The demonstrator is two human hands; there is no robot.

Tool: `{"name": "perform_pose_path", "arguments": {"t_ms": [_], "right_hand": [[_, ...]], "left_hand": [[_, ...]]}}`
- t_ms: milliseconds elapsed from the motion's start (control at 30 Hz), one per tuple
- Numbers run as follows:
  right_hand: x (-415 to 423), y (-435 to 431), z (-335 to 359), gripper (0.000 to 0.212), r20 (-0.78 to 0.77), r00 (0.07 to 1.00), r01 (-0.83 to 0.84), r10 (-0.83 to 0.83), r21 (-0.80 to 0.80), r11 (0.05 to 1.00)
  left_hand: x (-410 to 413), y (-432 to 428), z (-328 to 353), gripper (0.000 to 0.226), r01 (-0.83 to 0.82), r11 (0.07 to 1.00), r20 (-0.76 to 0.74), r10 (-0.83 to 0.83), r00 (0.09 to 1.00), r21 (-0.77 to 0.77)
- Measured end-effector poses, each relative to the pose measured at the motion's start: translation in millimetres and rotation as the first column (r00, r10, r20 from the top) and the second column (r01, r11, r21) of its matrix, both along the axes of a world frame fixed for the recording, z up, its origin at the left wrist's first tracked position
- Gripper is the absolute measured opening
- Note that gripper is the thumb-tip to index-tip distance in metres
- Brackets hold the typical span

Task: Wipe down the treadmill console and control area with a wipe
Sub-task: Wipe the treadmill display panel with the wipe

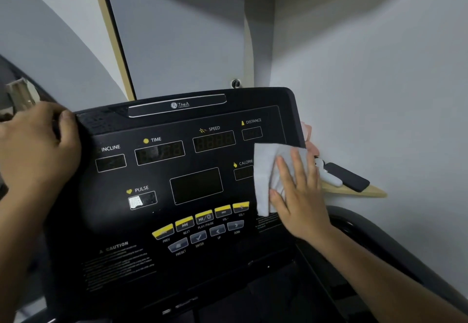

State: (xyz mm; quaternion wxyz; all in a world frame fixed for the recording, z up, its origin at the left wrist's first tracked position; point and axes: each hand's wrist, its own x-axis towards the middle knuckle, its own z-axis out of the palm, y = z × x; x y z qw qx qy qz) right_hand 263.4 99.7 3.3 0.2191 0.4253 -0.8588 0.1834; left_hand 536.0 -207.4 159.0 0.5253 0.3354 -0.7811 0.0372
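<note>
The black treadmill console fills the middle of the view, with dark displays labelled incline, time, speed, distance, calories and pulse, and a row of yellow and grey buttons below. A white wipe lies flat on the console's right side, partly over the calories display. My right hand presses on the wipe with fingers spread. My left hand grips the console's upper left edge, thumb on the front face.
A small wooden shelf juts from the white wall at right, carrying a black flat device and a white object. A beige-framed door stands behind the console. The dark handrail curves at lower right.
</note>
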Motion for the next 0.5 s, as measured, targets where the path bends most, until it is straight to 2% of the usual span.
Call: {"name": "perform_pose_path", "arguments": {"t_ms": [67, 167, 233, 300, 400, 500], "right_hand": [[-13.3, -8.3, 21.0, 0.069, 0.083, 0.997, 0.016, -0.01, -0.082, 0.996], [-23.6, -39.6, 62.7, 0.071, 0.13, 0.987, 0.11, -0.091, -0.146, 0.983], [-18.4, -58.0, 80.3, 0.072, 0.095, 0.982, 0.177, -0.166, -0.13, 0.976], [-7.0, -64.3, 80.0, 0.072, 0.022, 0.982, 0.189, -0.188, -0.08, 0.979], [13.6, -48.7, 48.2, 0.07, -0.11, 0.993, 0.046, -0.046, 0.0, 0.999], [16.4, -19.2, 13.5, 0.069, -0.15, 0.987, -0.045, 0.052, 0.053, 0.998]], "left_hand": [[0.0, 13.0, 5.0, 0.026, 0.001, 1.0, 0.087, -0.002, 0.996, 0.006], [-5.6, 22.4, -1.4, 0.038, -0.008, 1.0, 0.066, 0.009, 0.998, -0.02], [-21.4, 44.4, -14.7, 0.036, 0.047, 0.99, 0.089, -0.036, 0.995, -0.135], [-46.1, 80.4, -26.6, 0.04, 0.154, 0.948, 0.219, -0.094, 0.971, -0.277], [-83.9, 129.8, -45.3, 0.05, 0.336, 0.891, 0.425, -0.188, 0.886, -0.305], [-105.7, 142.5, -64.9, 0.059, 0.369, 0.883, 0.578, -0.146, 0.803, -0.29]]}}
